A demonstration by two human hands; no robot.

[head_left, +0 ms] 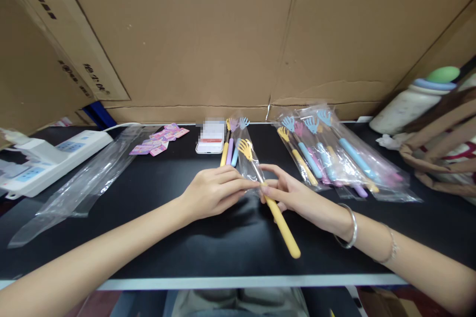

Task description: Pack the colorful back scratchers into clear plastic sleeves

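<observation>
My left hand (213, 189) was pinched at the fingertips on the open mouth of a thin clear sleeve (250, 166), and my right hand (293, 194) gripped the yellow back scratcher (277, 210) on its shaft, just where the handle met the sleeve. The claw head of the scratcher was already inside the plastic, pointing away from me toward the cardboard wall (238, 34), while the yellow handle stuck out toward me across the black table (148, 247). I judged the risk to lie in those curled prongs: if I pushed while they caught the film, the sleeve could bunch up or tear. My left pinch was also light, so the mouth might have slipped out of my fingers and the sleeve slid along with the scratcher instead of over it. The scratcher itself looked slim and stiff, pale yellow throughout, with a small hand-shaped rake at the far end and a rounded grip at the near end. Just beyond it, closer to the wall, lay three loose scratchers (230, 146) in yellow, purple and blue, beside a white phone (210, 138). To the right of the scratcher sat a heap of bagged scratchers (330, 158); to the left, spare sleeves (85, 178), pink cards (160, 139) and a power strip (48, 158).
</observation>
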